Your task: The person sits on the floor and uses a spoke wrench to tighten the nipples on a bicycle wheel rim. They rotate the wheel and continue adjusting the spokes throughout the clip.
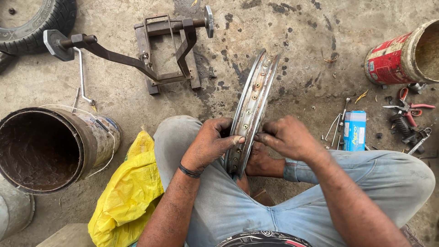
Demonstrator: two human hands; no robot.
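Currently the person sits low with knees spread, and a bare spoked-wheel rim (250, 110) stands upright on edge between the legs, its lower arc wedged down between the knees so that the body steadies it. The left hand (209, 144) wraps the near left flank of the rim, thumb laid across the channel and fingers curled behind; the grip is closed on the metal. The right hand (286, 136) meets it from the other side, fingertips pinched narrow against the rim edge at one of the spoke holes; whether anything small sits in that pinch cannot be told. The rim leans away from the person, its far arc resting on the concrete floor (283, 41), which presents the row of nipple holes to the eyes.

The floor is bare concrete, stained with dark oil spots and grit. A rusty truing stand (160, 50) lies ahead, toward the top edge of view. A tyre (39, 20) occupies the upper left corner. A rusted open drum (43, 148) lies on its side at the left, with a yellow plastic bag (130, 192) just beside the left knee. At the right stand a red tin (395, 57), red-handled pliers (409, 109) and a small blue box (354, 130).
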